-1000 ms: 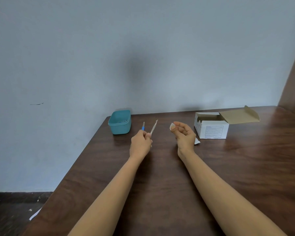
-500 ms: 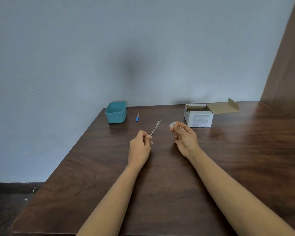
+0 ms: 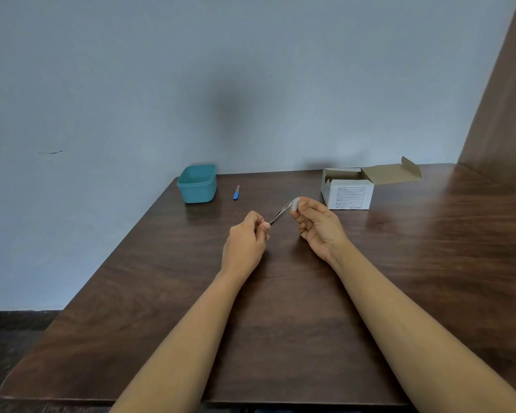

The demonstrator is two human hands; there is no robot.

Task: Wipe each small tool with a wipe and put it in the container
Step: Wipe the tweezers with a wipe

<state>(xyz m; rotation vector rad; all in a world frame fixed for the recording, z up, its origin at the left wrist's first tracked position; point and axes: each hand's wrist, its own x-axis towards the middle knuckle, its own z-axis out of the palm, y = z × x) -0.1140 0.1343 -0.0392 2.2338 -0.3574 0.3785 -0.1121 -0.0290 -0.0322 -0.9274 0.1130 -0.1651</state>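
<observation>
My left hand [image 3: 246,238] pinches the near end of a pair of metal tweezers [image 3: 279,214], which slant up and to the right. My right hand [image 3: 318,223] pinches a small white wipe [image 3: 295,203] around the tweezers' far tip. A small blue-handled tool [image 3: 236,192] lies on the table beyond my hands. The teal container [image 3: 197,183] stands at the table's far left corner, just left of the blue tool.
An open white cardboard box [image 3: 350,193] with its flap folded back stands at the far right of the dark wooden table [image 3: 280,308]. A grey wall runs behind the table. A brown panel rises at the right edge.
My right hand has moved left and brought the wipe onto the tweezers' tip. The blue tool, up by my left hand a second ago, lies on the table.
</observation>
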